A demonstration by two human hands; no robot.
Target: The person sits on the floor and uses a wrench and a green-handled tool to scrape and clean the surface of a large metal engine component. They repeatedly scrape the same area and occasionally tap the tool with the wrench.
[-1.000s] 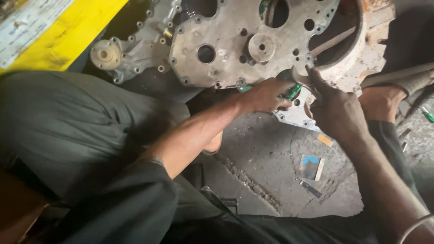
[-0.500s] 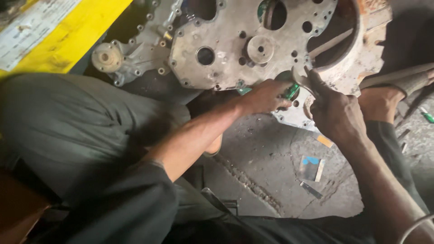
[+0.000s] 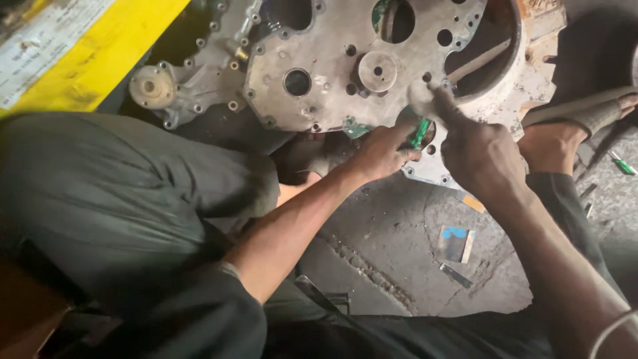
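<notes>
Closest to me are my own dark green sleeves and trouser legs, the left forearm running up across the lap toward the work. Just below and to the right of the hands, on the stained concrete floor [image 3: 399,266], lie a small blue-and-white packet [image 3: 455,242] and a thin grey blade strip [image 3: 456,275] near it. My left hand [image 3: 382,151] is closed around a green-handled tool [image 3: 420,132] — the handle pokes out between the fingers, right at the lower edge of the metal plate. My right hand [image 3: 480,154] sits just beside it, touching or nearly so, fingers curled with the thumb and forefinger pinched up against the plate; I cannot tell whether anything is held in that pinch. Right of that hand, a bare foot in a sandal [image 3: 571,126] rests on the ground, with a small green screwdriver [image 3: 623,163] lying beyond it. Above both hands stands the grey engine cover plate [image 3: 332,66], full of round holes and bolt bosses, and left of it a smaller casting with a round hub [image 3: 151,86]. Farthest left — a yellow panel [image 3: 113,53].
</notes>
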